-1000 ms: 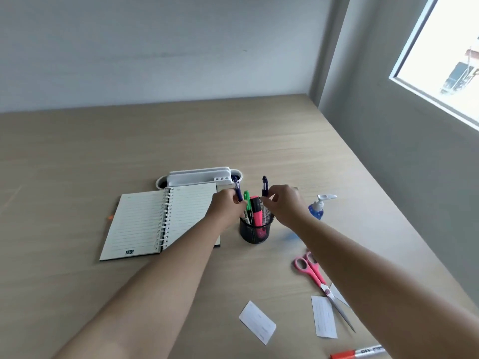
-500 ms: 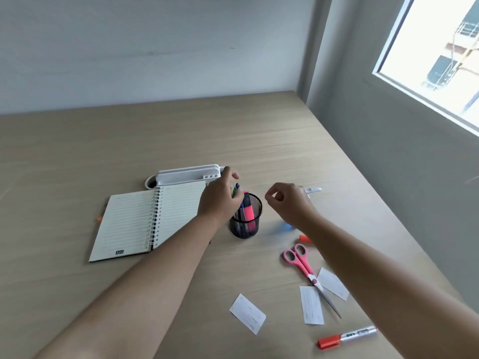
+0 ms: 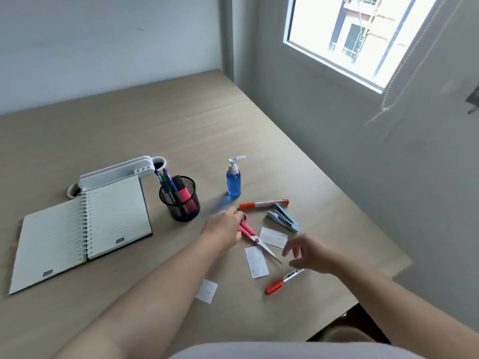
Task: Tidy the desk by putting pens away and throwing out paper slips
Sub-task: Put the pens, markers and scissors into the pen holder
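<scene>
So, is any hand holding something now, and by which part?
Nothing is clearly held. The left hand covers the scissors' handles; the right hand hovers open above the marker.

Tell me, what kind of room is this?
Probably a study or office corner: a wooden desk by a window, with an open spiral notebook and a mesh pen cup full of pens.

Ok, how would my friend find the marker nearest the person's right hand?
Start at the black mesh pen cup on the desk, then look right and toward the near edge. Past the pink scissors lies the marker, beside the right hand. Its silver barrel with black print sets it apart.
</scene>
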`<state>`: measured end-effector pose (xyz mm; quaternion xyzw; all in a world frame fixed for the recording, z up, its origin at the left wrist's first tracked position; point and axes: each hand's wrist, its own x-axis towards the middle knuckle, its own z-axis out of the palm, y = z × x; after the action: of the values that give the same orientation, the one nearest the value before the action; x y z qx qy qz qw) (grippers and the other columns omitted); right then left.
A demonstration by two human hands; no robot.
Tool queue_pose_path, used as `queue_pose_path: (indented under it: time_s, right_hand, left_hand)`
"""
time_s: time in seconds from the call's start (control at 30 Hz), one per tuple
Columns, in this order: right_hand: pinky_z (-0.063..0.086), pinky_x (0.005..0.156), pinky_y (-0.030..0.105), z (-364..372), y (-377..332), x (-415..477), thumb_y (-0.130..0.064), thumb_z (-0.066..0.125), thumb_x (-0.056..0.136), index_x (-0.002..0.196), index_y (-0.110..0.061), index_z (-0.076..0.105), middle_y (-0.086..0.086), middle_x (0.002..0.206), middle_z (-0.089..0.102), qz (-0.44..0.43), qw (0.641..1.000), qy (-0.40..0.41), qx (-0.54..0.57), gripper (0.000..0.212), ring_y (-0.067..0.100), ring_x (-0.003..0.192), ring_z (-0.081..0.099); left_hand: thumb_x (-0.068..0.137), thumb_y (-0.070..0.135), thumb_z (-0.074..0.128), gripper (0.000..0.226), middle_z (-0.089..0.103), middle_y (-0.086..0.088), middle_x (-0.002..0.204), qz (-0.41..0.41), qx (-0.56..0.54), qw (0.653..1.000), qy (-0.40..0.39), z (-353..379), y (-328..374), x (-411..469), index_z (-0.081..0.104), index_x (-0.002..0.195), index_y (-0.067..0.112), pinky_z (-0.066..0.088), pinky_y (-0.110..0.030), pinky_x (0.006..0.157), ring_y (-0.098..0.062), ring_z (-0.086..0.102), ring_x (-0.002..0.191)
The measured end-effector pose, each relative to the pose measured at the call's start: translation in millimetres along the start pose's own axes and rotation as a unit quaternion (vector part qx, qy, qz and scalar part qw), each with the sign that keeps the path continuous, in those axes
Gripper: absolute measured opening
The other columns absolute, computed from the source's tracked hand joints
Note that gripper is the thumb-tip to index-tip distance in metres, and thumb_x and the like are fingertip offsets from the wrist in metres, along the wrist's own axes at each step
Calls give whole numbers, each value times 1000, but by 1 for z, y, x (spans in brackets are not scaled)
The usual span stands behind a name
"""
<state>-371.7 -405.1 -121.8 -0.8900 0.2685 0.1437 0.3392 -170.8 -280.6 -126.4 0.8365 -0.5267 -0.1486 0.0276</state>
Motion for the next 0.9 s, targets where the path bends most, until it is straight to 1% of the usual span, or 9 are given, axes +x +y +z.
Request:
queue_pose_path:
  time_s: [0.1,0.2,0.3,0.37,0.5,0.67,0.73,0.8,0.9]
  right_hand:
    - [39,69,25,13,14,-10,-14,71,71,98,-17,69,-11,73,48,4,999,-12,-42,28,11,75,44]
    - [48,80,33,22,19,-11,-19,70,71,90,-19,68,-4,86,51,2,998,-10,-65,19,15,84,47]
    - [51,77,39,26,17,-12,-18,66,74,83,-20,65,-6,85,49,-5,995,-5,-99,9,20,87,55]
    - [52,76,39,24,15,-14,-15,64,75,82,-19,66,-7,83,49,-18,995,5,-99,8,18,83,55]
    - [47,68,27,10,12,-18,-11,65,73,84,-17,68,-9,70,53,-23,998,46,-34,12,10,67,51]
    - [35,52,20,0,1,-14,-8,68,68,69,-19,60,-11,52,50,26,977,130,167,14,3,50,40]
    - [33,52,23,-2,-4,-10,-7,69,70,73,-11,60,-10,54,48,27,969,127,211,10,6,52,38]
    - [37,56,24,-7,-11,-6,-10,71,72,75,-14,63,-2,61,52,29,967,132,218,10,10,56,43]
    - [44,58,22,-18,-25,0,-10,68,74,75,-16,66,-2,64,60,25,966,155,207,6,8,58,52]
  left_hand:
    - [90,26,51,32,51,-6,122,-39,33,999,12,10,-3,8,52,120,15,47,-41,90,-27,53,117]
    - [93,20,43,24,53,-10,121,-112,-11,993,47,18,-10,14,51,114,11,46,-42,86,-32,54,114]
    - [92,24,48,25,55,-11,122,-170,-43,984,26,20,-12,19,54,112,10,46,-40,89,-32,55,115]
    - [91,27,53,26,56,-12,121,-187,-49,981,7,23,-11,22,57,111,9,47,-39,89,-32,56,114]
    - [91,20,57,24,62,-16,118,-216,-66,974,11,26,-9,27,61,109,5,49,-37,83,-34,60,109]
    - [89,14,57,23,66,-22,111,-221,-98,970,15,23,-8,26,63,106,-1,50,-36,81,-38,63,104]
    - [90,16,56,22,68,-21,107,-209,-136,967,48,21,-11,23,64,103,0,50,-37,80,-37,64,100]
    - [91,17,55,21,70,-20,103,-193,-169,963,84,13,-17,17,65,101,2,50,-36,79,-36,65,97]
    - [91,16,57,19,73,-19,96,-153,-203,959,126,-7,-26,7,68,98,4,50,-35,78,-35,67,92]
